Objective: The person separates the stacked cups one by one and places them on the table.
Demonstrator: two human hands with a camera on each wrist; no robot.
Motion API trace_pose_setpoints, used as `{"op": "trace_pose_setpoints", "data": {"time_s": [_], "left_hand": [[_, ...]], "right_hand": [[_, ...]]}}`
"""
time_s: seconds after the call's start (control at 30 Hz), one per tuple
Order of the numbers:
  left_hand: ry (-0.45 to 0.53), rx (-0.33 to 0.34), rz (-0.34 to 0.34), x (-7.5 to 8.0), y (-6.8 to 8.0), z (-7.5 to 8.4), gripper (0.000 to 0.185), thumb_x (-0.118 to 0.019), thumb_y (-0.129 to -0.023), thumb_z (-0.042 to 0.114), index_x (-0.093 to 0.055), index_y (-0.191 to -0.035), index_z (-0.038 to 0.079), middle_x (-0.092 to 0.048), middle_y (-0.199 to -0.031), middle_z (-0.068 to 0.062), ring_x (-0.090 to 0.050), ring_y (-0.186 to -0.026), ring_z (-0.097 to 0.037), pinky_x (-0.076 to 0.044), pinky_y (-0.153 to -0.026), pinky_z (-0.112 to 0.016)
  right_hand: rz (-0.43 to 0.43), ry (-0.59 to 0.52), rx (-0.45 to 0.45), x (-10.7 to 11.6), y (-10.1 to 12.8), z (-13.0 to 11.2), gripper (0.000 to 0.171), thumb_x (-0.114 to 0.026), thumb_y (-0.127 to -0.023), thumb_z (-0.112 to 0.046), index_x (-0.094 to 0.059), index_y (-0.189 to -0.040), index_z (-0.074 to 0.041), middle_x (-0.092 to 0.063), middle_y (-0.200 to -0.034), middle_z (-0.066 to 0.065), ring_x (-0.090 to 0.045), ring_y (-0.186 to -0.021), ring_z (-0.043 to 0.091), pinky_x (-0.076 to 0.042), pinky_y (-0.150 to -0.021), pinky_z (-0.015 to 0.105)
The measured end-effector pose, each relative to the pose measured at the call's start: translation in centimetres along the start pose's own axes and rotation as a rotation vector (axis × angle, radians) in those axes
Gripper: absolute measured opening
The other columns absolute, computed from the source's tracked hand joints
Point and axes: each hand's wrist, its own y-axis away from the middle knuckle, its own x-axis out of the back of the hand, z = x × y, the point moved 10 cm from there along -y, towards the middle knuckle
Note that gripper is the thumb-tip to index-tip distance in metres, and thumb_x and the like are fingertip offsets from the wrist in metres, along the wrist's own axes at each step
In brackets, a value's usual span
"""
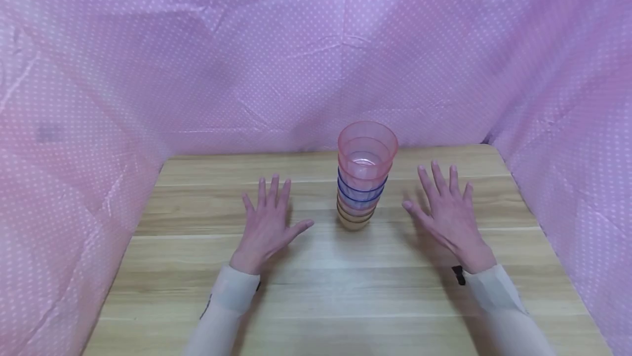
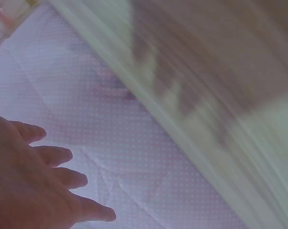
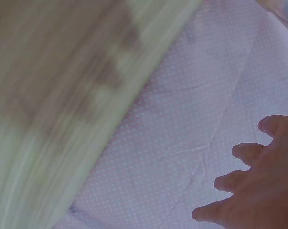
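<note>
Both hands flat, fingers spread wide, holding nothing: left hand [image 1: 266, 224] & right hand [image 1: 446, 210] flank the stack of translucent plastic cups [image 1: 364, 175] near the wooden table [image 1: 316, 290] back edge. Looks like start; next needs gripping the top pink cup [image 1: 367, 150].

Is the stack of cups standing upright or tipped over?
Upright. The stack of cups stands on its base on the table, pink cup on top, mouth up; neither hand touches it.
</note>
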Motion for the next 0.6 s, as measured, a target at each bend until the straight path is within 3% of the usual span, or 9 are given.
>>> {"op": "trace_pose_setpoints", "data": {"time_s": [0.37,0.6], "left_hand": [[0.127,-0.018,0.071,2.0,-0.6,2.2,0.107,-0.056,-0.091,0.076,-0.02,-0.166,0.009,-0.011,-0.172,-0.019,-0.005,-0.156,-0.047,-0.003,-0.116,-0.08],[0.245,-0.052,0.142,3.4,-1.3,4.1,0.106,-0.065,-0.09,0.068,-0.025,-0.163,0.003,-0.02,-0.17,-0.02,-0.011,-0.156,-0.044,-0.003,-0.121,-0.074]], "right_hand": [[0.058,-0.06,0.018,1.7,-0.2,-1.9,0.083,-0.046,-0.104,-0.061,-0.018,-0.167,-0.014,-0.01,-0.172,0.019,0.006,-0.155,0.047,0.004,-0.115,0.08],[0.126,-0.137,0.053,2.9,-0.3,-3.4,0.082,-0.044,-0.104,-0.063,-0.022,-0.166,-0.014,-0.014,-0.171,0.018,-0.003,-0.154,0.051,-0.001,-0.118,0.078]]}}
